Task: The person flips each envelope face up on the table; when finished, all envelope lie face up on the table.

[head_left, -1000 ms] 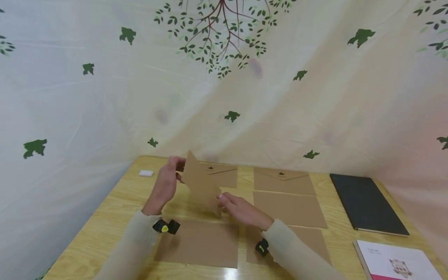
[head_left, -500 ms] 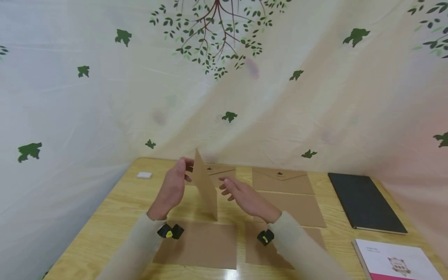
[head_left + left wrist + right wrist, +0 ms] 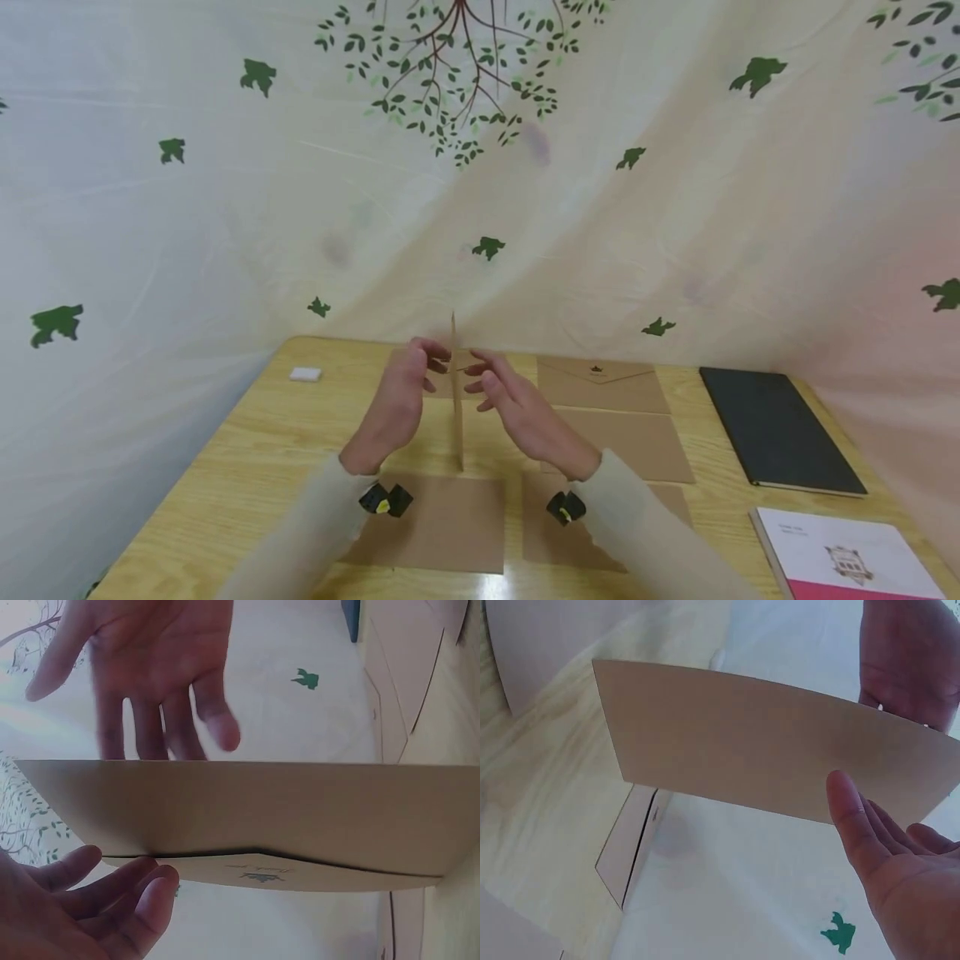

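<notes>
Brown envelope (image 3: 735, 742), upright mid-frame, is between the left hand (image 3: 396, 404) and the right hand (image 3: 522, 412), both with loose, relaxed fingers (image 3: 150, 731).

Draped nook: printed curtain (image 3: 420, 225) behind wooden table (image 3: 247, 467).

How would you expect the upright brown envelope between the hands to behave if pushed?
The brown envelope is probably light, as it looks thin edge-on in the head view. It seems fairly stiff, since its panel stands upright with little visible bending. With so narrow a bottom edge, it would likely tip if pushed without support.
</notes>
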Motion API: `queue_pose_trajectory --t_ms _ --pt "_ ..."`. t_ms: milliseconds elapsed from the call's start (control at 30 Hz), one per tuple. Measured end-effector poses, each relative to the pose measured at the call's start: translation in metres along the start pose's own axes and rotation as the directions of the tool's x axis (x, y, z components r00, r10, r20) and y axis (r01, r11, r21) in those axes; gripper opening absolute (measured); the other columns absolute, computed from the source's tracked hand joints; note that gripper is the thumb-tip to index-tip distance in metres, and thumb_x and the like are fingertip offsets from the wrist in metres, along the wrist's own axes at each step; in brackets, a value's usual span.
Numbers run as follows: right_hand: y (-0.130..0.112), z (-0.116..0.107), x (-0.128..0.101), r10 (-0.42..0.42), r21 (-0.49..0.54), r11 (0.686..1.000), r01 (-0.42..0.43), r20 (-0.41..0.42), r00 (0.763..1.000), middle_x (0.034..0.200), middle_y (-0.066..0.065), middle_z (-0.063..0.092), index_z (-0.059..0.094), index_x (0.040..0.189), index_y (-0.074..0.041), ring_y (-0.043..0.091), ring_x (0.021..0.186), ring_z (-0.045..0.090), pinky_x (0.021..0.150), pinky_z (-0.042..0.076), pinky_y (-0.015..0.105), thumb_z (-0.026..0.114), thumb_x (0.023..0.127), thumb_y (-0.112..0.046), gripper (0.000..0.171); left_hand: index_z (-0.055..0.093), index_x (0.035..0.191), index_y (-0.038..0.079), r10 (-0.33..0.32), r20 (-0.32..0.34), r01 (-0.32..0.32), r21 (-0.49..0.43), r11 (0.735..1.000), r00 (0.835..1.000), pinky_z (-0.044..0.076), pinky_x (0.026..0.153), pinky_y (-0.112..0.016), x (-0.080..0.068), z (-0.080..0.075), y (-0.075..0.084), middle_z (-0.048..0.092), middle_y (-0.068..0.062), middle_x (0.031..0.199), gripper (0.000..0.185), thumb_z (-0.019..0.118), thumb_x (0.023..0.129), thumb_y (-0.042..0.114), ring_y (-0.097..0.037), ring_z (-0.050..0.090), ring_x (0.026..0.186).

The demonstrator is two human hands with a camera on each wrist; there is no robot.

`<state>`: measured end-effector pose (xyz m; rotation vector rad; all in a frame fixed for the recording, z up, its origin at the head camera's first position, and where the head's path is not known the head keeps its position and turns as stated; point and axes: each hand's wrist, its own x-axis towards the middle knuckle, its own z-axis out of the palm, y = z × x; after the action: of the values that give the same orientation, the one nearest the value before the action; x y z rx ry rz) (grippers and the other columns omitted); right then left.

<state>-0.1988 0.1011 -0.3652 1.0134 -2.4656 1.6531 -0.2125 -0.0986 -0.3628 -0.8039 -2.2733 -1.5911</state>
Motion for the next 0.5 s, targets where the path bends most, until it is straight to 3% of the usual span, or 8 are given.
queue_pose_trajectory --t_ms 200,500 --pt "0.000 -0.007 0.001 0.026 -0.001 1.000 -0.026 -0.002 1.000 0.132 0.007 0.048 0.027 0.146 -0.020 0.016 0.107 0.057 0.085 0.049 0.039 0.023 0.103 -0.046 0.051 0.050 0.119 0.000 -0.026 0.056 0.026 0.004 1.000 0.998 0.046 0.075 -0.045 -0.003 0.015 -0.009 0.054 -0.013 0.116 0.062 0.013 0.103 0.047 -0.031 0.053 0.102" --pt "0.001 -0.022 -0.001 0.058 0.029 0.998 -0.056 -0.045 0.997 0.130 0.012 0.046 0.023 0.148 -0.016 0.029 0.104 0.058 0.088 0.046 0.049 0.022 0.103 -0.046 0.054 0.049 0.122 0.003 -0.030 0.117 0.032 -0.018 0.999 0.993 0.046 0.074 -0.043 -0.009 0.028 -0.015 0.053 -0.008 0.119 0.061 0.014 0.102 0.050 -0.025 0.054 0.102"
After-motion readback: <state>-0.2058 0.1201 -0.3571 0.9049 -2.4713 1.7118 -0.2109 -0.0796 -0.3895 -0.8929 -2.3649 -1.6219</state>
